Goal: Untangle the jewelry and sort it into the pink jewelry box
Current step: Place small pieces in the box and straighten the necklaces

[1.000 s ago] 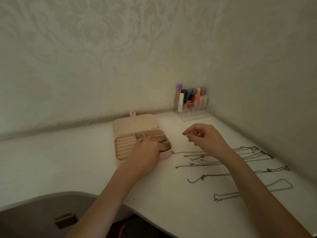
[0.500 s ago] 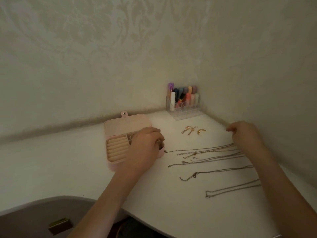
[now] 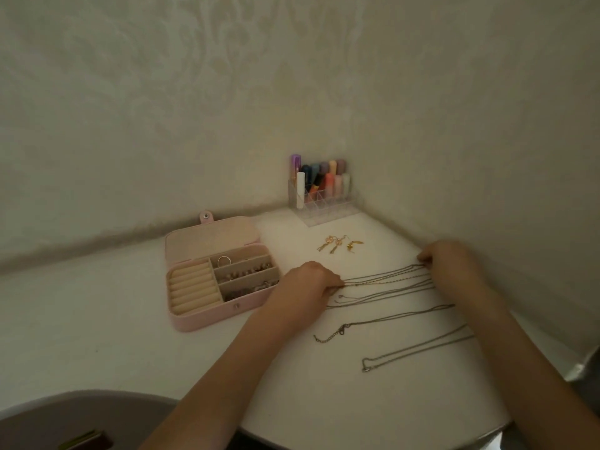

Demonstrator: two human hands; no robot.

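My left hand [image 3: 305,282] curls its fingers onto the near ends of the top chains [image 3: 386,280] and my right hand [image 3: 449,259] pinches their far ends, stretched along the white bench [image 3: 130,319]. I count roughly 5 chains laid in rows, though the upper ones overlap too closely to separate and my right forearm hides the far ends of the lower 2. Beyond lie 3 gold earrings [image 3: 339,244], and the pink jewelry box [image 3: 217,276] sits open left of my hands with 1 ring [image 3: 224,260] and blurred small pieces in its compartments.
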